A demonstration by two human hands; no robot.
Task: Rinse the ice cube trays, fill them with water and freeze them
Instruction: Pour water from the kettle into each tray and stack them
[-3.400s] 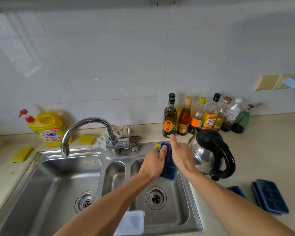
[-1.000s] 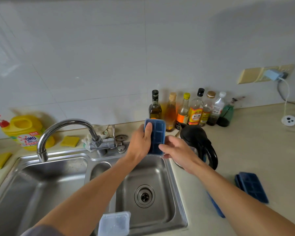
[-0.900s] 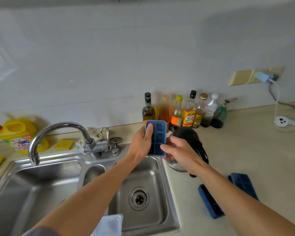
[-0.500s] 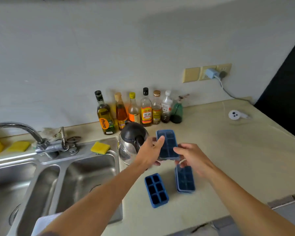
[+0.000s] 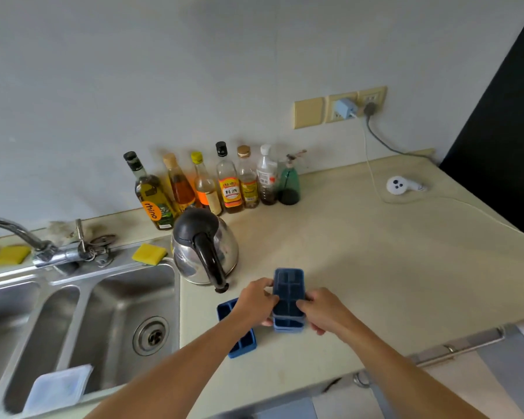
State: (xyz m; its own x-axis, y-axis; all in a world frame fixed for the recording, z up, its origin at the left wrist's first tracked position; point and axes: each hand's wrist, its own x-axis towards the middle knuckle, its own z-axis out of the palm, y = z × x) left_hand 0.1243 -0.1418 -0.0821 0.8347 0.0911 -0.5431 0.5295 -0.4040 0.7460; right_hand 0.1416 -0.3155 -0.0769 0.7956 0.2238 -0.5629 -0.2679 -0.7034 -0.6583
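A dark blue ice cube tray (image 5: 288,290) sits on top of another blue tray (image 5: 288,326) on the beige counter, just right of the sink. My left hand (image 5: 254,300) grips its left edge and my right hand (image 5: 322,309) grips its right edge. A third blue tray (image 5: 241,343) lies open-side up on the counter beneath my left wrist, partly hidden by the arm. A translucent white lid (image 5: 58,388) leans at the front rim of the sink.
A steel kettle (image 5: 204,247) with a black handle stands just behind the trays. Several bottles (image 5: 212,182) line the wall. The double sink (image 5: 82,322), tap (image 5: 43,249) and yellow sponge (image 5: 149,254) lie left. A white plug and cable (image 5: 401,186) rest far right.
I turned from the sink to the counter, carrying the blue tray rightward. Both hands have lowered it onto the tray that lay on the counter.
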